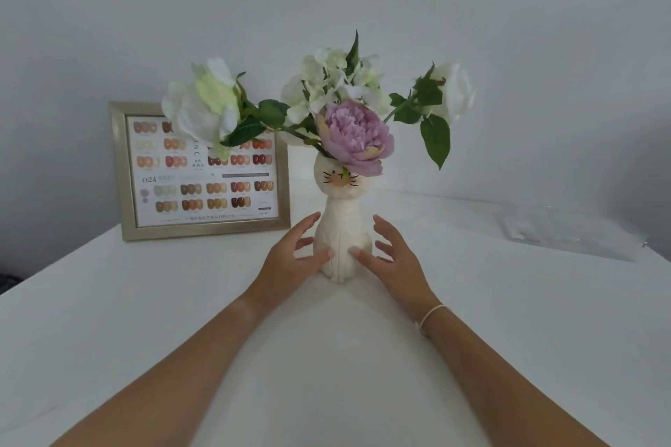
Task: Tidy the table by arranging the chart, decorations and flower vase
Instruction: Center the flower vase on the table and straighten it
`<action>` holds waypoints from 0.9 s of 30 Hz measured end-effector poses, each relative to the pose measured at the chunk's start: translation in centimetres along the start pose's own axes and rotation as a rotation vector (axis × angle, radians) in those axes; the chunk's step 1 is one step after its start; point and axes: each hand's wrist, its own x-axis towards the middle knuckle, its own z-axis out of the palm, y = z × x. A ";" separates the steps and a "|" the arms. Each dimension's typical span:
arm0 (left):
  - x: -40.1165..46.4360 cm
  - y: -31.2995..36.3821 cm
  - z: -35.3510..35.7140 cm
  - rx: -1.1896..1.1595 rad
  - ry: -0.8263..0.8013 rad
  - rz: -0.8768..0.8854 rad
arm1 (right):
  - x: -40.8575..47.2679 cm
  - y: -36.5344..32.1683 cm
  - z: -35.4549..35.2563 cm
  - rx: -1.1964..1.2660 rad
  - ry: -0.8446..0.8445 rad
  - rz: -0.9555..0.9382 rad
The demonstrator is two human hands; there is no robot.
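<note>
Both arms are being held out straight ahead. The left hand (290, 258) and the right hand (390, 258) are being kept open, fingers spread, palms turned toward each other.

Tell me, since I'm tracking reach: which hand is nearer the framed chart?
Left. The left hand is beside the vase, nearer the chart; the right hand is across the vase.

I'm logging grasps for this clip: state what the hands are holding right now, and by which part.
Nothing is firmly gripped. Both hands are open around the base of the cat-shaped vase: the left hand and right hand touch its lower body with thumb tips only, fingers spread.
</note>
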 end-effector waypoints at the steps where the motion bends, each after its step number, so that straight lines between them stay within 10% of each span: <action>1: 0.2 0.0 0.0 -0.024 -0.026 0.002 | 0.1 0.1 0.1 0.014 -0.012 0.000; 27: 4.6 0.9 4.1 -0.057 -0.126 0.075 | 2.6 1.2 -3.3 0.089 0.004 -0.049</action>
